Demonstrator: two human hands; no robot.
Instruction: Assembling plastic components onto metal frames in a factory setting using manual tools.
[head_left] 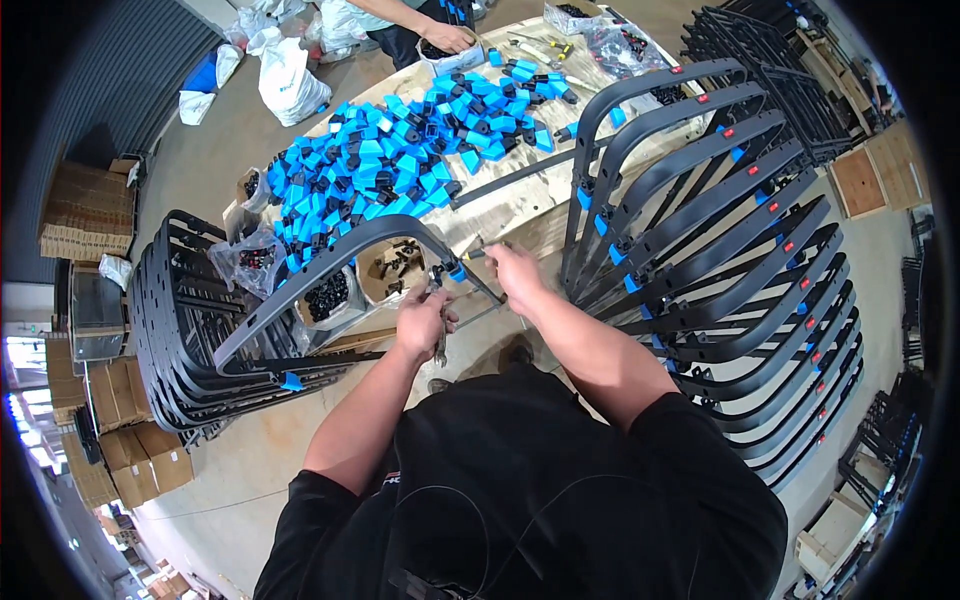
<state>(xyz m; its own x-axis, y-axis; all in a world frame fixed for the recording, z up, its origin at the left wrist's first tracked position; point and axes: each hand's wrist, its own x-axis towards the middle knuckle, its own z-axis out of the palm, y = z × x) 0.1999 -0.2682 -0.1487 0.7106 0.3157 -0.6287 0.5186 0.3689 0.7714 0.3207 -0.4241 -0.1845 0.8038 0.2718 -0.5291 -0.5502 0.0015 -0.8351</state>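
Note:
A black curved metal frame (330, 255) arches in front of me, with a blue plastic piece (457, 272) near its right end and another blue piece (291, 381) at its lower left. Next to that right end, my left hand (422, 322) is closed around a silver metal tool, perhaps a wrench (440, 350), whose end sticks out below the fingers. My right hand (515, 277), also closed, grips a slender hand tool (474, 250) with a yellowish part, just right of the frame's end; its exact kind is unclear.
A wooden table (510, 212) carries a big pile of blue and black plastic parts (370, 165). Boxes of small black parts (325, 295) and brownish fasteners (395, 268) sit at its near edge. Black frames stand stacked left (165, 320) and right (760, 300). Across the table, a person's hand (447, 40) reaches into a box.

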